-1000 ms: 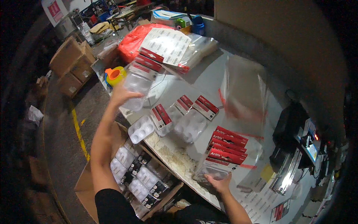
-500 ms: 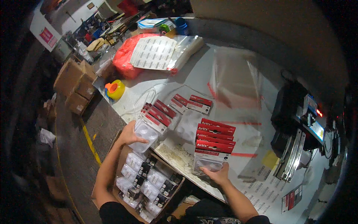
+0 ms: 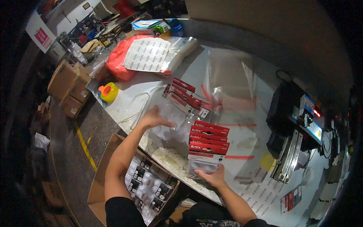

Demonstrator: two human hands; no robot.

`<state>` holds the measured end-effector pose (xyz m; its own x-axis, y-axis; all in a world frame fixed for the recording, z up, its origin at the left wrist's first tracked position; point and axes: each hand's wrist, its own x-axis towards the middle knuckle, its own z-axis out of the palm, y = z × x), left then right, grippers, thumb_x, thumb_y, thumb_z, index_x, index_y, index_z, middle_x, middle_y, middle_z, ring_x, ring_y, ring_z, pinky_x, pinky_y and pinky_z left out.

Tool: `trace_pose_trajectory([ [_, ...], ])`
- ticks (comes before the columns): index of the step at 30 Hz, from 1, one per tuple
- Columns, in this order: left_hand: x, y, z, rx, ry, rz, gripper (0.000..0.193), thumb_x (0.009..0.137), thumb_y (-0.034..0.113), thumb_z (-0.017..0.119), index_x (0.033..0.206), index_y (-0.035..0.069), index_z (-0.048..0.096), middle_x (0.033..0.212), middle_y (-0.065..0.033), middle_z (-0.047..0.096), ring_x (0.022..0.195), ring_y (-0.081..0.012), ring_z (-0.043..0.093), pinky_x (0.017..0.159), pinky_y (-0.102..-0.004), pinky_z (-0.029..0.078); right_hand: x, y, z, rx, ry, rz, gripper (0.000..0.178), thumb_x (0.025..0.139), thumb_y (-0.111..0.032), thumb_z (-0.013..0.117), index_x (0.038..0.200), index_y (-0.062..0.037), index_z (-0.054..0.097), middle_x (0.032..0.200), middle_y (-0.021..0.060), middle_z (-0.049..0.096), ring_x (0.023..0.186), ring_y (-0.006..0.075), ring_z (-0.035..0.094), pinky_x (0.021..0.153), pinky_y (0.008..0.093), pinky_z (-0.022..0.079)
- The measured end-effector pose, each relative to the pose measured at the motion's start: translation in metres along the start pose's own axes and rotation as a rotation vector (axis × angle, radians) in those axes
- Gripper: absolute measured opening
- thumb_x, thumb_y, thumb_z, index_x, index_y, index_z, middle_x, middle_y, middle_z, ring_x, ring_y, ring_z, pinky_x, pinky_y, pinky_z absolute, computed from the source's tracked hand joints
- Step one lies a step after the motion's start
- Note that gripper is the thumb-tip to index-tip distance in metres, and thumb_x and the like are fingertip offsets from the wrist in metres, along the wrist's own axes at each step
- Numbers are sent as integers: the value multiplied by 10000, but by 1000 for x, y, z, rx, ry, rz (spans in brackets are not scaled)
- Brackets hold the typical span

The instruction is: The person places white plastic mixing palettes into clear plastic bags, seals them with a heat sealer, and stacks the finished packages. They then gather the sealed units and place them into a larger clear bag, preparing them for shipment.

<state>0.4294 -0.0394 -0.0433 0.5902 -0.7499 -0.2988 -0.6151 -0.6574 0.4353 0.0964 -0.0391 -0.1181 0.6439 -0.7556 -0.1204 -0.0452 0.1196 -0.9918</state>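
Note:
My left hand (image 3: 154,118) is closed on a bunch of clear plastic packs (image 3: 171,116) with red-and-white header cards, held over the table's left part. Its thumb lies across the front pack; the fingers behind are hidden. Nearer the table's front edge, my right hand (image 3: 212,175) grips the lower end of a second bunch of clear packs (image 3: 206,166). Their red cards are fanned one behind another, facing me. Between the two bunches, more clear plastic lies partly hidden on the table.
An open carton (image 3: 102,189) of clear packs stands below the table's left edge. Flat clear bags (image 3: 234,75) lie at the back, beside a red bag (image 3: 119,60) under a label sheet (image 3: 147,55). A yellow tape roll (image 3: 109,93) is left; a black machine (image 3: 285,108) with metal bars stands right.
My left hand has carried its packs away from the carton, farther over the table and to the right, onto the packs lying there. My right hand keeps its grip; the whole view has shifted slightly.

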Motion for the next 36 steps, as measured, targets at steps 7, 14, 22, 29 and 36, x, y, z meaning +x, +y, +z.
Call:
trace_pose_trajectory([
  [7,-26,-6,-33,-938,-69,-27,512,654,253,767,1049,-34,612,992,-144,655,907,-218,634,822,-326,488,-2,6,-1,26,126,-54,617,601,-235,863,1083,4,561,974,107,655,872,203,631,796,330,506],
  [14,-45,36,36,-163,-100,117,888,539,501,791,1182,-59,540,1178,-216,563,1070,-313,558,940,-358,413,-11,36,-5,48,520,72,563,647,-121,833,1086,29,512,985,92,588,855,203,577,759,325,491],
  [22,-35,75,17,-144,-364,131,953,458,508,833,1144,-80,529,1151,-220,570,1025,-340,574,885,-356,450,-2,16,-12,-8,240,56,615,641,-182,836,1130,18,521,1003,94,612,882,209,599,774,312,490],
  [29,-94,42,83,-450,107,233,883,477,375,860,1170,-5,466,1088,-183,587,994,-255,578,866,-348,455,3,-35,-20,440,97,119,530,637,-162,798,1084,0,562,1002,89,620,907,197,596,777,320,488],
  [36,-154,6,133,-989,79,414,616,608,209,769,1135,10,518,1130,-155,579,971,-280,575,858,-351,455,3,-42,-17,327,-279,74,902,572,-201,866,1301,-25,366,1226,102,505,1065,189,518,912,349,435],
])
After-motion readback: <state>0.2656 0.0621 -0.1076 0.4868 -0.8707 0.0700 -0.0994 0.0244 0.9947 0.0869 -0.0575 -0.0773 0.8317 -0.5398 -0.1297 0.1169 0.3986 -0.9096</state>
